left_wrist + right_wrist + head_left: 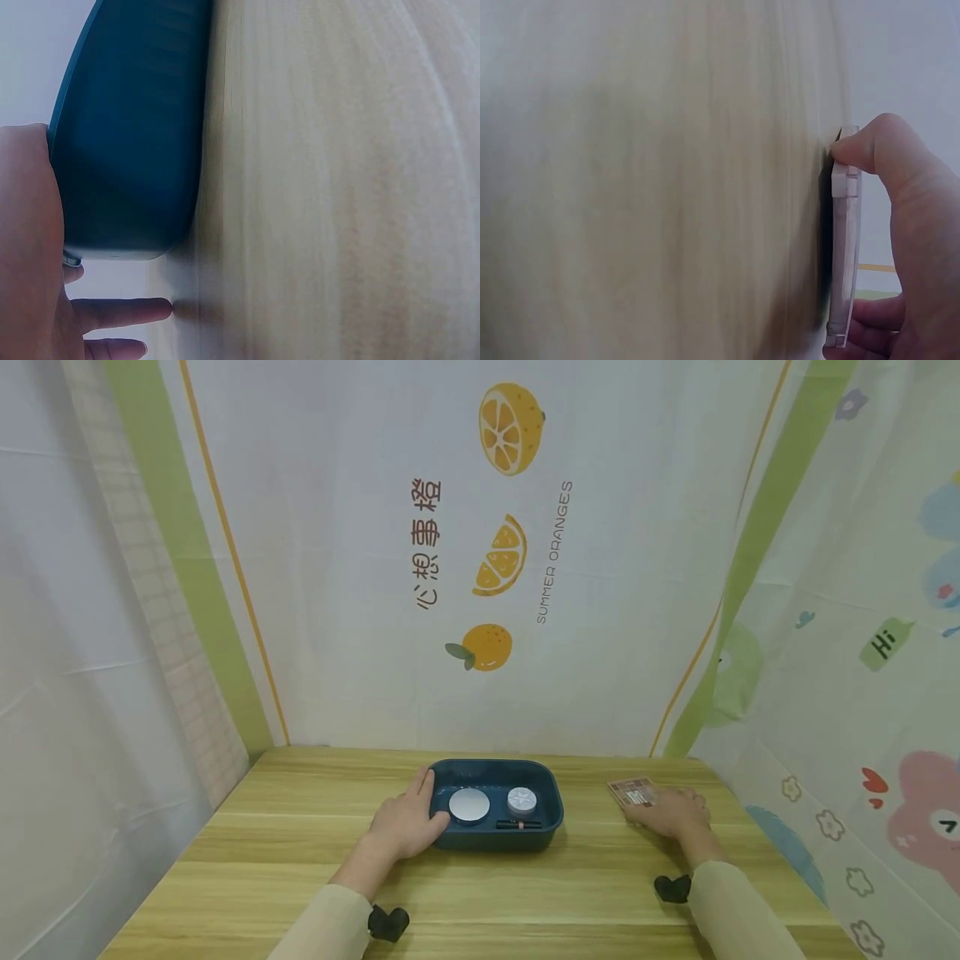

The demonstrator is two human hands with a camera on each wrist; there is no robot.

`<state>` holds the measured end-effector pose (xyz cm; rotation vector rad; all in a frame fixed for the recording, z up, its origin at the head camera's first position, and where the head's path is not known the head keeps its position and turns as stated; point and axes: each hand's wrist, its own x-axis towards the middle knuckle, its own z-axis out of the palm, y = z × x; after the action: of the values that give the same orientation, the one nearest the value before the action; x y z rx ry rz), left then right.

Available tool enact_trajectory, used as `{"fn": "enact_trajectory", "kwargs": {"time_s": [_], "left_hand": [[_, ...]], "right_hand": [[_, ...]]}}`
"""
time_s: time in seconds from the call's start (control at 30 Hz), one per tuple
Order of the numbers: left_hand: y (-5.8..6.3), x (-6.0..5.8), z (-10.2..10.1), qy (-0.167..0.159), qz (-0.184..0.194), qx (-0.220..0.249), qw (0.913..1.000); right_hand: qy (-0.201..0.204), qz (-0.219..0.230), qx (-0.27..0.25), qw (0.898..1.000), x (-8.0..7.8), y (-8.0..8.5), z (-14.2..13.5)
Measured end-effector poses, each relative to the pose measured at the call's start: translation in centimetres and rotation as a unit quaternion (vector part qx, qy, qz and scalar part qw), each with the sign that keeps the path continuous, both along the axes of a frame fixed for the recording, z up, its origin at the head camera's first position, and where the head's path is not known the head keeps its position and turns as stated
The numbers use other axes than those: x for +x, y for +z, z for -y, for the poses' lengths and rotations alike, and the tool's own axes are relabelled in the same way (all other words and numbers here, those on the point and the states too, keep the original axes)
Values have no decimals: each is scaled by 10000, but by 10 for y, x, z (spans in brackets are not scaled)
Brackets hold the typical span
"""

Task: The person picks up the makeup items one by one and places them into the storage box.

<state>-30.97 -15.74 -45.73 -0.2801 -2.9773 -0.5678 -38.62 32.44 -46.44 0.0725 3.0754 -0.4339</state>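
A dark blue plastic box [551, 837] stands on the wooden table. My left hand [407, 820] holds its left end, thumb over the rim, other fingers down the outside. Inside lie a flat white round case [469, 805], a small round case with an embossed lid [522, 801] and a slim black tube [518, 825] with a pink band. To the right, my right hand [670, 813] grips an eyeshadow palette [634, 792] by its edges. In the right wrist view, the thumb presses one end of the palette's clear casing [845, 247], close over the tabletop.
The wood-grain table [480, 902] runs back to a white curtain [337, 610] printed with oranges. Patterned cloth [847, 760] hangs along the right side, plain white cloth [67, 693] along the left. A black wrist mount [672, 888] sits at the right sleeve.
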Motion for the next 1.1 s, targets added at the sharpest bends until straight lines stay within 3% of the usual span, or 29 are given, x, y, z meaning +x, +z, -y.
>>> {"fn": "enact_trajectory", "kwargs": {"time_s": [0.73,1.1], "left_hand": [[-4,-1,-1,27,-4,91,10000],[-4,0,0,7,4,139,9999]], "right_hand": [[286,-581,358,9973,0,7,9],[352,-953,79,9948,-4,12,23]]}}
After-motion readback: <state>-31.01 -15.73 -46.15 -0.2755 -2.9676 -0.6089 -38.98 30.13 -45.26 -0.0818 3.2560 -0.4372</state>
